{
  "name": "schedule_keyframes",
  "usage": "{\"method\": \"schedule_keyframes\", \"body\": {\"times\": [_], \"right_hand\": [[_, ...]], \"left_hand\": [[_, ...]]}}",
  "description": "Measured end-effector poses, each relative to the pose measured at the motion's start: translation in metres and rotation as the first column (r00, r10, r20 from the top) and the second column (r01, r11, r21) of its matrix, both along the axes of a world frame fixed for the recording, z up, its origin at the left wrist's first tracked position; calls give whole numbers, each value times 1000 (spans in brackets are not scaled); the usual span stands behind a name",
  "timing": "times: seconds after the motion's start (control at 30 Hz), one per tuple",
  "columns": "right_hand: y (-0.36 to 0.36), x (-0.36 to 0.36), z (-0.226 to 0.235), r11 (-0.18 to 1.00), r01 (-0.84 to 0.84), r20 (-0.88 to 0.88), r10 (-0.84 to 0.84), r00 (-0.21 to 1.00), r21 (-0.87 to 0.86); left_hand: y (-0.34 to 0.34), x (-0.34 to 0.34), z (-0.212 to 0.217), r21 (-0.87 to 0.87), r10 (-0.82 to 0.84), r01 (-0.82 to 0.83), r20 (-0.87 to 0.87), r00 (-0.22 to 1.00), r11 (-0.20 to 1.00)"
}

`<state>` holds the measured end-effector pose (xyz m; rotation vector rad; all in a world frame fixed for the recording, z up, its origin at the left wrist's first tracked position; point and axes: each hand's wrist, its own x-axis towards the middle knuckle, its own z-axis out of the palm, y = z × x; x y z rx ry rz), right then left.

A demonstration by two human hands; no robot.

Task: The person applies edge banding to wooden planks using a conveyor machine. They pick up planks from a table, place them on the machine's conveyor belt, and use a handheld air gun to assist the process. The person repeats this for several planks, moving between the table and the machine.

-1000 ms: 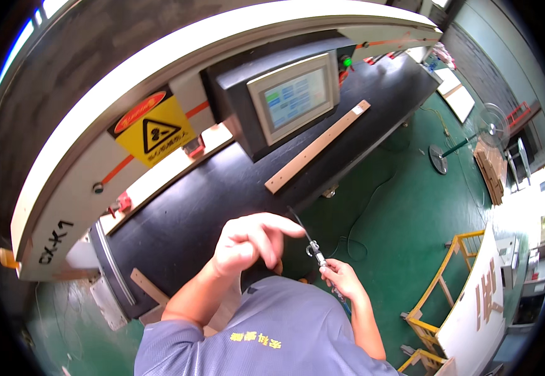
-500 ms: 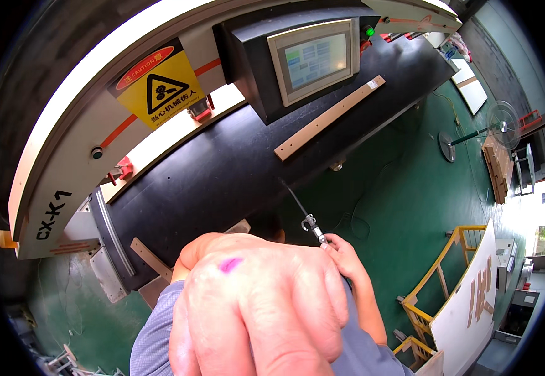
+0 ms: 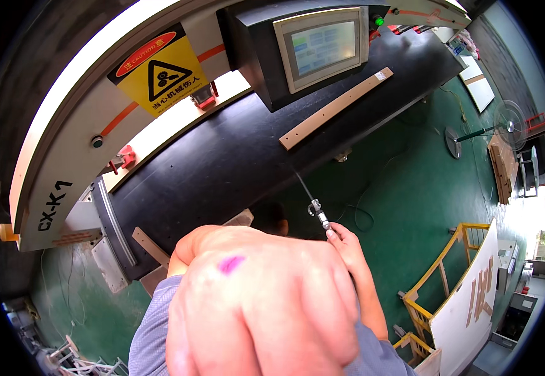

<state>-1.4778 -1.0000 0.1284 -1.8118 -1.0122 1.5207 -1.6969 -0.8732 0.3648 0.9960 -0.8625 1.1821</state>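
Note:
My left hand [image 3: 254,294] is raised very close to the camera and fills the lower middle. Its back, with a purple mark, faces me. The fingers curl downward and their tips are out of sight, so anything in them is hidden. Beyond it, my right hand [image 3: 344,241] grips the rear end of a slim metal air blow gun [image 3: 317,213]. The gun's long thin nozzle points up and left toward the front edge of a black machine table [image 3: 222,166]. A long drilled wooden strip [image 3: 335,109] lies on that table, apart from the nozzle.
A control screen [image 3: 322,50] hangs over the table from a curved white machine beam [image 3: 72,125] with red clamps. Shorter wooden pieces [image 3: 150,245] lie at the table's near left. On the green floor to the right stand a fan [image 3: 454,143] and a yellow-framed cart [image 3: 413,307].
The view has shifted slightly, so the machine and strip sit a little higher and farther right. My left hand's fingers have dropped lower. My right hand keeps holding the blow gun.

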Motion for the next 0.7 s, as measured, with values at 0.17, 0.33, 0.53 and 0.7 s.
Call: {"method": "schedule_keyframes", "body": {"times": [0.17,0.33,0.53,0.7], "right_hand": [[-4,24,0,964,265,-105,-261,960,29],[-2,33,21,977,211,-103,-214,971,-40],[-1,40,42,958,-207,-147,179,973,-198],[-2,21,36,971,-158,-154,130,979,-182]], "left_hand": [[33,-14,-85,-99,157,-203,-349,924,974],[62,-63,-303,111,102,-885,-992,-72,453],[27,-152,-426,955,206,-237,-271,-940,177],[19,-151,-415,969,212,-152,-193,-958,197]]}}
